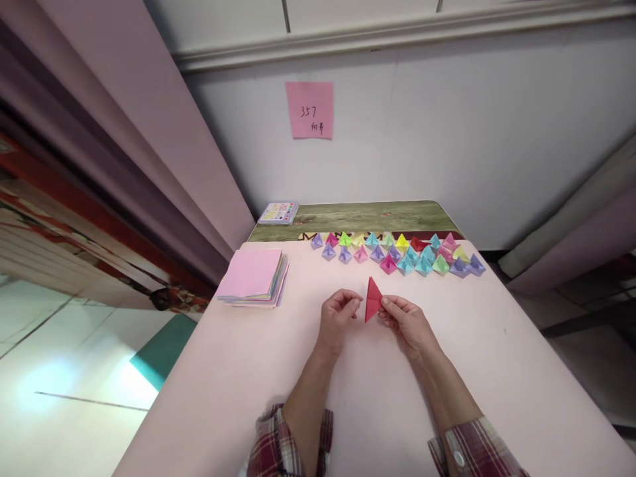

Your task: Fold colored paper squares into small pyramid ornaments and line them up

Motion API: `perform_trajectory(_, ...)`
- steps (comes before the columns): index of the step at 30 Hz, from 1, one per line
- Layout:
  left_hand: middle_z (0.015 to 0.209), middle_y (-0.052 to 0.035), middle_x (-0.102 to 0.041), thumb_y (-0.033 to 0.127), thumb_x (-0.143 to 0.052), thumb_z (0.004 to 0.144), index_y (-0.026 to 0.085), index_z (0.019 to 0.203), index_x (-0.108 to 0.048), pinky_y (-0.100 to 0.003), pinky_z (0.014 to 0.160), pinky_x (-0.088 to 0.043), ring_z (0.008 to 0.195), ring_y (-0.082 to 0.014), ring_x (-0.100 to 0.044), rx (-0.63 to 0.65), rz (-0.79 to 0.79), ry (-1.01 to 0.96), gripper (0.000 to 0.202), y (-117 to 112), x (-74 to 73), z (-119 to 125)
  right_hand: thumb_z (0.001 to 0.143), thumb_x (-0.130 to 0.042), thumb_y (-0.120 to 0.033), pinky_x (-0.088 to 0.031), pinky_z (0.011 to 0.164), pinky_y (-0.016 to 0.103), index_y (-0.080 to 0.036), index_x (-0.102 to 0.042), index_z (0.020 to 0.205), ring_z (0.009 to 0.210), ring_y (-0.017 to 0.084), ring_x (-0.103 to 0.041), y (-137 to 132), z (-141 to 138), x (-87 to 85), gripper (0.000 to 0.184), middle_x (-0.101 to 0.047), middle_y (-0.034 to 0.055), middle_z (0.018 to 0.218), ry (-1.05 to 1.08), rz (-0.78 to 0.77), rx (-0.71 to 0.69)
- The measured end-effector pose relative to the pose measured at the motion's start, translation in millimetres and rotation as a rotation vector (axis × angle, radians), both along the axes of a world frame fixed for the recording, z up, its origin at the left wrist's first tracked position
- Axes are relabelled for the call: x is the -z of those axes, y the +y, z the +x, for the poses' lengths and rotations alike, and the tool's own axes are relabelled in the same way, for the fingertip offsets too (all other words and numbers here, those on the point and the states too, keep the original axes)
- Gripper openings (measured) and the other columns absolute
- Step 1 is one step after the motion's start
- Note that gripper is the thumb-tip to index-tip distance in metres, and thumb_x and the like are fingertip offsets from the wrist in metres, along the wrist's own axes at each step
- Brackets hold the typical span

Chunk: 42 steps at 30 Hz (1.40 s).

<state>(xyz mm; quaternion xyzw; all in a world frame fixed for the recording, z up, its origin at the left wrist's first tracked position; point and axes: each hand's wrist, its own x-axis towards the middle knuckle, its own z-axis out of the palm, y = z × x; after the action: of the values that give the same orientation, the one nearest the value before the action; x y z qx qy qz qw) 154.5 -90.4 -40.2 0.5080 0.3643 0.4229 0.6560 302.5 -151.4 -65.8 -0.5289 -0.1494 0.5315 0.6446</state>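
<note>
A red folded paper triangle (372, 301) stands on edge above the table, its long side facing left. My right hand (405, 321) pinches its right corner between thumb and fingers. Just left of the paper, my left hand (340, 317) has its fingers curled and its thumb tip close to the index tip, with nothing visible between them. A small gap separates it from the red paper. Beyond both hands, folded paper pieces (424, 265) in many colours sit in uneven rows, several of them purple, blue, green, yellow and pink.
A stack of square paper sheets (252, 273), pink on top, lies at the left of the pale pink table (377, 411). Behind it, a small printed packet (279, 212) rests at the far left corner. A pink note (309, 110) is on the wall.
</note>
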Motion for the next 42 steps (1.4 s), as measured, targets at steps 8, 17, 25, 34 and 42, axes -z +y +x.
perform_trajectory(8, 0.068, 0.0, -0.061, 0.026, -0.073, 0.07, 0.015, 0.079, -0.069, -0.023, 0.063, -0.04, 0.062, -0.0104, -0.05, 0.045, -0.018, 0.007, 0.015, -2, -0.5, 1, 0.059, -0.086, -0.042, -0.047, 0.056, 0.02, -0.016, -0.075, 0.08, 0.06, 0.01, -0.058, 0, 1, -0.6, 0.035, -0.067, 0.0017, 0.066, -0.007, -0.009, -0.018)
perform_trajectory(17, 0.06, 0.0014, -0.061, 0.033, -0.077, 0.069, 0.014, 0.077, -0.071, -0.022, 0.054, -0.036, 0.053, -0.008, -0.047, 0.064, -0.073, 0.034, 0.022, -2, -0.8, 1, 0.067, -0.079, -0.049, -0.047, 0.061, 0.025, -0.018, -0.075, 0.083, 0.062, 0.013, -0.057, -1, -6, -2.4, 0.035, -0.066, 0.0017, 0.064, -0.254, -0.008, -0.065)
perform_trajectory(25, 0.045, 0.0056, -0.051, 0.041, -0.075, 0.071, 0.015, 0.08, -0.066, -0.02, 0.04, -0.021, 0.036, -0.004, -0.032, 0.074, -0.244, -0.021, 0.029, 4, 7.9, -4, 0.074, -0.072, -0.048, -0.05, 0.064, 0.031, -0.02, -0.074, 0.085, 0.065, 0.018, -0.06, -4, -20, -13.3, 0.03, -0.07, 0.0042, 0.074, -0.562, 0.14, -0.016)
perform_trajectory(34, 0.066, -0.0014, -0.061, 0.036, -0.075, 0.074, 0.014, 0.082, -0.067, -0.02, 0.053, -0.039, 0.054, -0.0077, -0.051, 0.324, -0.357, -0.175, 0.025, 7, -1.6, -13, 0.072, -0.074, -0.05, -0.043, 0.052, 0.023, -0.021, -0.07, 0.107, 0.056, 0.012, -0.054, -6, -18, -23.0, 0.045, -0.063, 0.0006, 0.067, -0.134, 0.136, -0.187)
perform_trajectory(42, 0.075, -0.0041, -0.065, 0.038, -0.074, 0.074, 0.013, 0.081, -0.066, -0.025, 0.059, -0.046, 0.059, -0.0108, -0.057, 0.408, -0.316, -0.095, 0.027, 6, -5.9, -16, 0.069, -0.079, -0.045, -0.039, 0.05, 0.021, -0.018, -0.07, 0.084, 0.053, 0.01, -0.05, -7, -5, -19.4, 0.032, -0.064, 0.0005, 0.063, -0.119, 0.129, -0.209)
